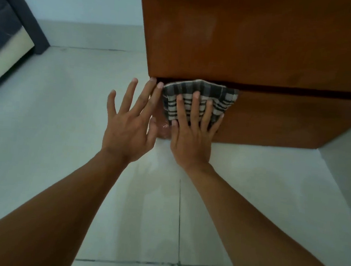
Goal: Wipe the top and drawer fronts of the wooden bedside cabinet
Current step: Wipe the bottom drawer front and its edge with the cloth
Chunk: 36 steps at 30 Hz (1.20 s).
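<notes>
Cabinet (pixel 260 55) stands on tiled floor (pixel 64 145). Checked cloth (pixel 200 101) is pressed flat against lower drawer front (pixel 287 120) by splayed right hand (pixel 191 138), not clenched, spreading wiping pressure. Left hand (pixel 128 129), open and holding nothing, is braced at cabinet's corner, probably steadying.

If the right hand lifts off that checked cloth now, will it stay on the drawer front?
Probably not. The cloth looks thin and floppy, pinned only by the flat right hand against the upright lower drawer front. That smooth wood likely offers little friction, so it should slide down.
</notes>
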{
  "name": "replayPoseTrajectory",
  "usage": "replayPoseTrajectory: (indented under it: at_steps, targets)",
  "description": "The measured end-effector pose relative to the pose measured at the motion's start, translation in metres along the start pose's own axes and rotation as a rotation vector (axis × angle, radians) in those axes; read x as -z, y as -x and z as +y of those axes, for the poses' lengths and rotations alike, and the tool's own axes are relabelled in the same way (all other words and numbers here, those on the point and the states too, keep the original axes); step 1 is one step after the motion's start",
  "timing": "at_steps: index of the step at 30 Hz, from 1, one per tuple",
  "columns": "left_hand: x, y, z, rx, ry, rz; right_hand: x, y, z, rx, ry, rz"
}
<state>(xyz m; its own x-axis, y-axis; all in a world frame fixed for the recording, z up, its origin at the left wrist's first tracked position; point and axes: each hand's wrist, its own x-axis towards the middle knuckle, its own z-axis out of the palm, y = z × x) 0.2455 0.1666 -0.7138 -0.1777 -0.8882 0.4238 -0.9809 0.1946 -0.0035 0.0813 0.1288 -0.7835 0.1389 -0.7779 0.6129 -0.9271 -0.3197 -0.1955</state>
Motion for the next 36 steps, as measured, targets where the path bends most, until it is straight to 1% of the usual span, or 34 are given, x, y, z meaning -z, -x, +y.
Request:
replayPoseTrajectory:
  at_steps: [4, 8, 12, 16, 20, 23, 25, 26, 27, 28, 29, 30, 33, 36]
  targets:
    - [-0.009, 0.003, 0.013, 0.081, -0.006, 0.055, 0.013, -0.001, 0.038, 0.093, 0.085, 0.024]
    - [-0.009, 0.005, 0.029, 0.155, 0.039, 0.060, 0.035, 0.005, 0.099, 0.083, 0.146, 0.063]
    - [-0.007, 0.003, 0.035, 0.187, 0.070, 0.039, 0.057, 0.018, 0.172, -0.025, 0.234, 0.060]
    - [-0.007, 0.004, 0.037, 0.191, 0.065, 0.038, 0.076, 0.026, 0.237, -0.153, 0.264, 0.060]
    - [-0.009, 0.004, 0.041, 0.210, 0.099, 0.048, 0.094, 0.028, 0.284, -0.227, 0.160, 0.194]
    - [-0.011, 0.005, 0.040, 0.217, 0.101, 0.056, 0.100, 0.026, 0.297, -0.268, 0.074, 0.269]
    - [-0.008, 0.005, 0.038, 0.213, 0.089, 0.046, 0.108, 0.015, 0.292, -0.489, -0.095, 0.344]
    - [-0.005, 0.004, 0.038, 0.212, 0.081, 0.037, 0.112, 0.010, 0.284, -0.589, -0.141, 0.391]
    - [-0.002, 0.003, 0.039, 0.213, 0.077, 0.026, 0.113, 0.007, 0.272, -0.622, -0.136, 0.442]
    - [0.000, 0.004, 0.041, 0.215, 0.080, 0.015, 0.111, 0.008, 0.256, -0.601, -0.100, 0.480]
    - [0.001, 0.005, 0.042, 0.217, 0.083, 0.007, 0.106, 0.011, 0.237, -0.537, -0.061, 0.496]
    - [0.002, 0.005, 0.043, 0.223, 0.083, 0.003, 0.099, 0.018, 0.210, -0.474, -0.074, 0.482]
    - [0.005, 0.004, 0.044, 0.224, 0.096, -0.023, 0.060, 0.046, 0.119, -0.296, -0.172, 0.299]
    - [0.007, 0.004, 0.036, 0.199, 0.090, -0.035, 0.021, 0.043, 0.038, -0.066, -0.173, 0.121]
